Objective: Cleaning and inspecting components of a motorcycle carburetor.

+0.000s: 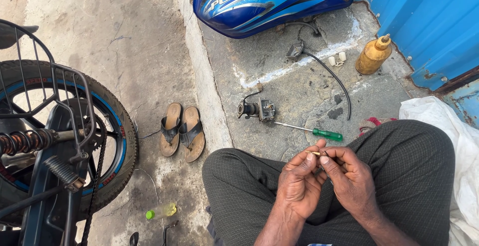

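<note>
Leaning in from the left, a motorcycle rear wheel (65,136) with its chain and spring shock fills that side of the view, standing on the concrete floor (124,36). A blue fuel tank (264,1) lies at the top on a raised stone slab (299,81), close to a blue metal wall (429,16). A white sack (449,121) lies at the right, beside the person's knee. A pair of brown sandals (182,132) sits side by side on the floor, just beside the slab's edge.

A black cable (332,74) curves across the slab from a small fitting near the tank. An amber bottle (373,55) with a nozzle cap stands upright by the wall; its contents cannot be made out. A carburettor (257,110) rests on the slab, with a green-handled screwdriver (312,131) lying just beside it. A small bottle (162,211) with a green cap lies on its side on the floor, holding yellowish liquid.

Over the lap, the left hand (299,183) and right hand (349,176) meet, fingertips pinched together on a thin yellowish pin (314,153), which pokes out leftward between the thumbs.
</note>
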